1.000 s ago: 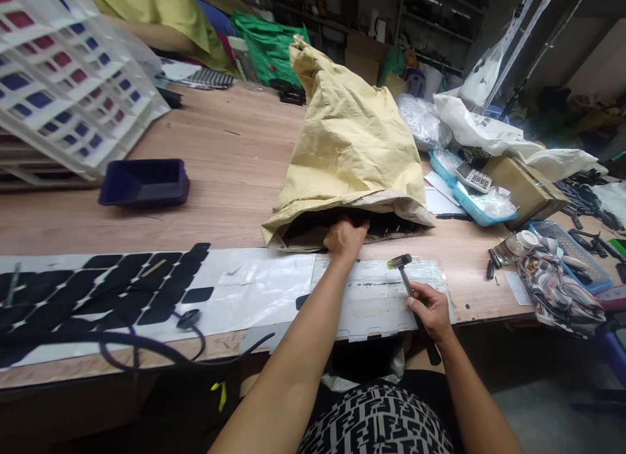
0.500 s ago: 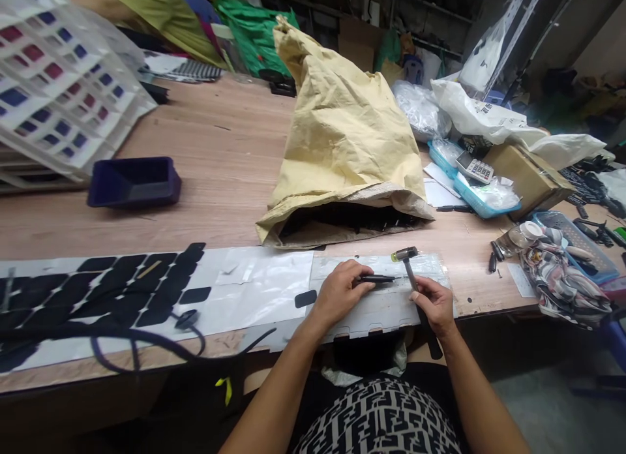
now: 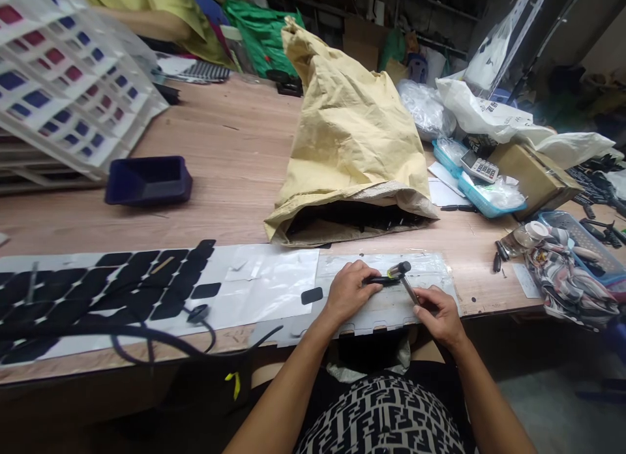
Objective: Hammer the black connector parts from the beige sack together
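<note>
My left hand [image 3: 348, 289] pinches a thin black strip part [image 3: 379, 280] flat against a clear plastic sheet [image 3: 430, 265] near the table's front edge. My right hand [image 3: 438, 313] grips the handle of a small hammer [image 3: 400, 270], whose head rests on the right end of the black part. Behind my hands lies a large tan paper sack [image 3: 349, 134] on its side, its mouth open toward me with black parts inside.
Black cut pieces [image 3: 112, 287] lie on a white sheet at the left, with a black cable [image 3: 147, 340] across them. A dark blue tray [image 3: 147, 180], stacked white trays [image 3: 63, 82], a calculator [image 3: 482, 169], a cardboard box [image 3: 531, 173] and baskets crowd the table.
My left hand came out of the sack with a black part and set it on the plastic sheet. The hammer head came down from above onto the part.
</note>
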`<state>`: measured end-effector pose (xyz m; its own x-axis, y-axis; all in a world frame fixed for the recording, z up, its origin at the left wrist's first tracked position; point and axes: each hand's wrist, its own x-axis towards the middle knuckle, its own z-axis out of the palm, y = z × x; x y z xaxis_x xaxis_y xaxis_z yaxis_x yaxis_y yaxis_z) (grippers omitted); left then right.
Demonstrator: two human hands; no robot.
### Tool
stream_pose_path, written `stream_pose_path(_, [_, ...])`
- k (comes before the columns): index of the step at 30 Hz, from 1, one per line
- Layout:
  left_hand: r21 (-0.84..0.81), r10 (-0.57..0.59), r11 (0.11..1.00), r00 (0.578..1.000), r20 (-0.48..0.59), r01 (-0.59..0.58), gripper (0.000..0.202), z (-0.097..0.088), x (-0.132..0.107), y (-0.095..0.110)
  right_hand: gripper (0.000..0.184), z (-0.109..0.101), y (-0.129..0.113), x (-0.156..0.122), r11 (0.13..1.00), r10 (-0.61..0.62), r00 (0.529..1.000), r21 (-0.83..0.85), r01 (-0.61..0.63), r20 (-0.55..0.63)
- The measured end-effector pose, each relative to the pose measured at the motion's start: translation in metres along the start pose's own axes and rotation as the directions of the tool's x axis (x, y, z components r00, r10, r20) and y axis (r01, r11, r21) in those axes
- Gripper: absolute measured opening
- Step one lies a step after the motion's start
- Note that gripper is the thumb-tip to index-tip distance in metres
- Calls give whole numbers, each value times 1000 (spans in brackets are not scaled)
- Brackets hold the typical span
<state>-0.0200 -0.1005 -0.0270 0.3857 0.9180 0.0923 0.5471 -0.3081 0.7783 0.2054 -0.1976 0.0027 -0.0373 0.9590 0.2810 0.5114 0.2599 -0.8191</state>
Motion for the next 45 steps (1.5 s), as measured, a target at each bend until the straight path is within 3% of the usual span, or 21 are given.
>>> stream_pose_path(4, [-10, 2, 1000, 1000, 1, -2, 15, 0, 1, 1, 34, -2, -3, 1, 1000, -16, 1000, -21, 16, -9])
stream_pose_path(9, [-15, -2, 1000, 1000, -2, 2, 17, -1, 1, 2, 32, -1, -4, 1, 997, 32, 997, -79, -27, 67])
stream_pose_path(13, [-12, -2, 1000, 1000, 2, 2, 17, -1, 1, 3, 32, -1, -9, 3, 999, 47, 998, -19, -46, 50])
stream_pose_path(19, [12, -10, 1000, 1000, 5, 10, 13, -3, 1, 5, 35, 9, -17, 9, 998, -29, 996, -59, 34, 81])
stream_pose_path(22, [16, -4, 1000, 1000, 14, 4, 16, -3, 1, 5, 36, 14, -12, 10, 994, -7, 994, -106, 19, 108])
stream_pose_path(25, [14, 0, 1000, 1000, 22, 0, 19, -3, 2, 4, 33, 11, -2, 9, 996, 61, 996, -65, -56, 67])
stream_pose_path(29, [19, 3, 1000, 1000, 11, -3, 16, -5, 2, 5, 31, 1, 15, 9, 992, 80, 993, -91, -87, -82])
stream_pose_path(33, [-49, 104, 994, 991, 80, -101, 15, -9, -15, 11, 30, -5, 28, 9, 982, 122, 971, -119, -149, -207])
stream_pose_path(37, [-74, 283, 959, 940, 189, -274, 15, -6, -50, 16, 30, -4, 30, 9, 984, 134, 972, -94, -154, -193])
stream_pose_path(41, [50, 313, 943, 927, 209, -330, 21, 1, -72, 20, 29, -3, 27, 8, 980, 110, 981, -150, -134, -161])
stream_pose_path(45, [80, 314, 938, 926, 208, -336, 20, 3, -77, 24, 30, -3, 26, 7, 979, 97, 983, -165, -122, -153])
